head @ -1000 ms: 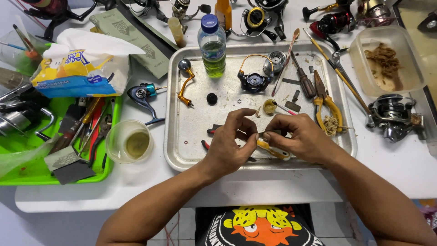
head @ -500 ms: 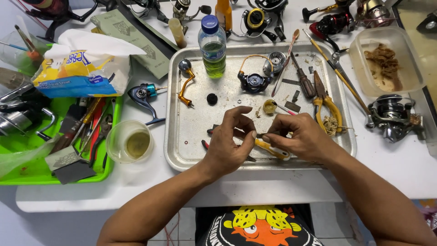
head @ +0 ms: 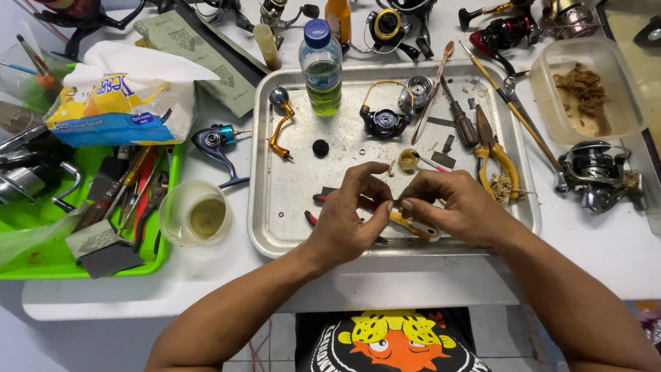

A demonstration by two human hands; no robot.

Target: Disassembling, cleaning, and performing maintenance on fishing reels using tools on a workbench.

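Metal tray [head: 275,227]: set at the centre of the frame on a white table [head: 606,255]; both hands are held over its lower half.

Left hand [head: 348,220]: seen at lower centre, fingers curled, thumb and forefinger pinched together at their tips on a small part [head: 395,204]. The part is too small to be identified.

Right hand [head: 458,207]: seen just right of the left hand, fingertips pinched on the same small part, so that the two hands meet tip to tip above the tray.

Yellow-handled tool [head: 413,227]: laid on the tray directly beneath the hands, partly covered by them. Red-handled tools [head: 313,219] are seen just left of the left hand.

Plastic bottle [head: 321,65]: stood upright at the upper edge of the tray, blue cap, green liquid inside.

Gold reel handle [head: 279,127]: laid in the upper left of the tray. A dark reel part with a gold bail [head: 383,117] is placed in the upper centre.

Yellow-handled pliers [head: 496,155] and a screwdriver [head: 458,114]: laid along the right side of the tray.

Clear cup [head: 195,213]: placed left of the tray, yellowish liquid inside.

Green tray [head: 41,258]: seen at the left of the frame, filled with tools.

Clear plastic tub [head: 585,93]: set at the upper right, brown scraps inside. A silver fishing reel [head: 595,172] is laid below it.
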